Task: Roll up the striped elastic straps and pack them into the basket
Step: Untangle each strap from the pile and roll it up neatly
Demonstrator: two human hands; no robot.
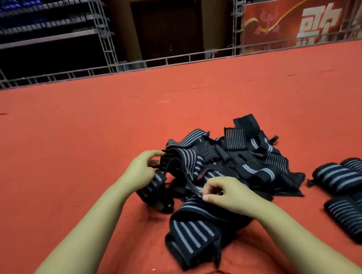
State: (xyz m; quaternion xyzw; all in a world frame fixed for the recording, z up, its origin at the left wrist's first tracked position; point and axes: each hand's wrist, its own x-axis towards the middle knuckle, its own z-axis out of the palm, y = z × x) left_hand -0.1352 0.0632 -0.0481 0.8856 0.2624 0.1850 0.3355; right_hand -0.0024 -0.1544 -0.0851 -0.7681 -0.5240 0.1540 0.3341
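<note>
A tangled pile of black elastic straps with grey stripes (232, 157) lies on the red carpet in front of me. My left hand (141, 170) grips the end of one strap at the pile's left edge, fingers curled round it. My right hand (225, 192) pinches another part of a strap between thumb and fingers near the pile's front. A loose strap (193, 233) runs from under my right hand toward me. At the right lie several rolled straps (336, 179), side by side. No basket is in view.
The red carpet (72, 153) stretches wide to the left and behind the pile. A metal truss railing (137, 63) marks its far edge, with dark shelving and a red banner (303, 24) beyond.
</note>
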